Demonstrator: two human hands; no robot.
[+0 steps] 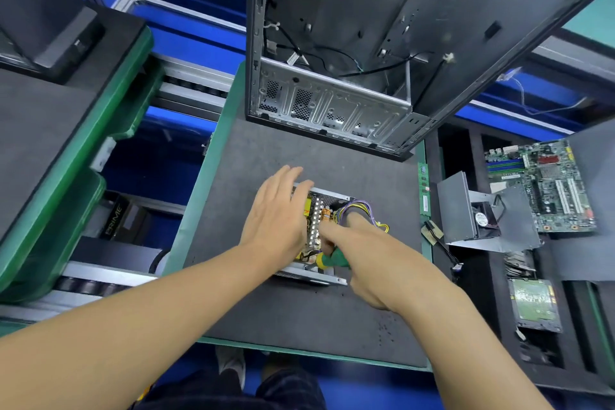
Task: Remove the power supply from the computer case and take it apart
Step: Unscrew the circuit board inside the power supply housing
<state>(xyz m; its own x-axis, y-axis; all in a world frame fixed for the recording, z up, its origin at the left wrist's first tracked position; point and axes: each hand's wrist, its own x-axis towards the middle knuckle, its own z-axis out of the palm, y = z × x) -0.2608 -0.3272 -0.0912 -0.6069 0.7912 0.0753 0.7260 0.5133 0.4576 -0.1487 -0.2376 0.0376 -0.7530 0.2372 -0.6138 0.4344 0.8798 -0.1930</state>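
Mid-worktop [299, 316]: power supply [327, 201], left hand [278, 216] flat on it, right hand [376, 260] gripping green-handled tool [337, 258]; computer case [332, 106] 12 o'clock, motherboard [559, 183] 3 o'clock.

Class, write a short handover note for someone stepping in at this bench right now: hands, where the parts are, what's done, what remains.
Left hand: open, lying flat on the left edge of the power supply.
Right hand: grips a green-handled tool over the unit's wiring.
Power supply: on the grey mat in front of the computer case, lid off, board exposed.
Done: removal from the case, opening.
Left: taking out the internals.
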